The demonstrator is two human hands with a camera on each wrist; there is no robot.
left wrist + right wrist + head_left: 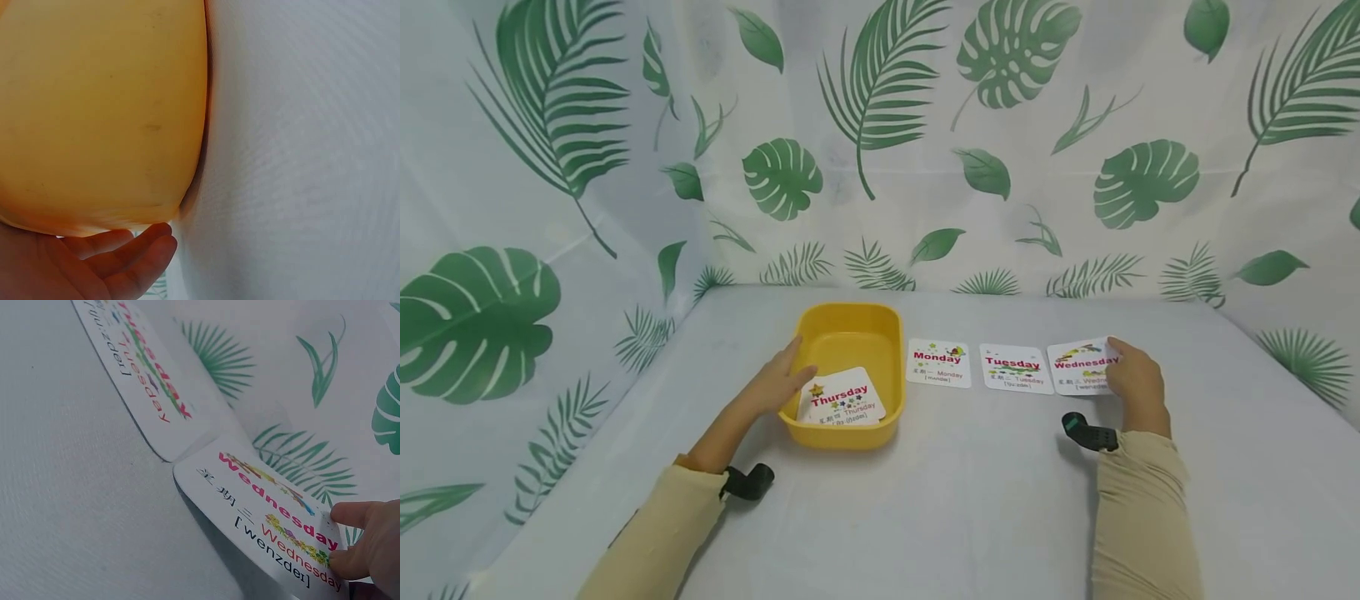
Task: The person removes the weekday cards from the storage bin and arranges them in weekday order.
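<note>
My right hand (1138, 379) pinches the right edge of the Wednesday card (1078, 364). In the right wrist view, a shadow lies under the raised lower edge of this Wednesday card (250, 519), and its left corner is close beside the Tuesday card (144, 381). My left hand (777, 379) holds the left side of a yellow plastic tub (891, 358), thumb over the rim and fingers along the outer wall. The left wrist view shows the fingers (134, 256) against the tub's wall (106, 119). Inside the tub, a Thursday card (842, 398) lies uppermost on other cards.
Left of the Wednesday card, the Tuesday card (1017, 368) and the Monday card (938, 363) lie face up in a row on the white tabletop (955, 492). A leaf-patterned cloth (880, 225) stands behind the table and along its sides.
</note>
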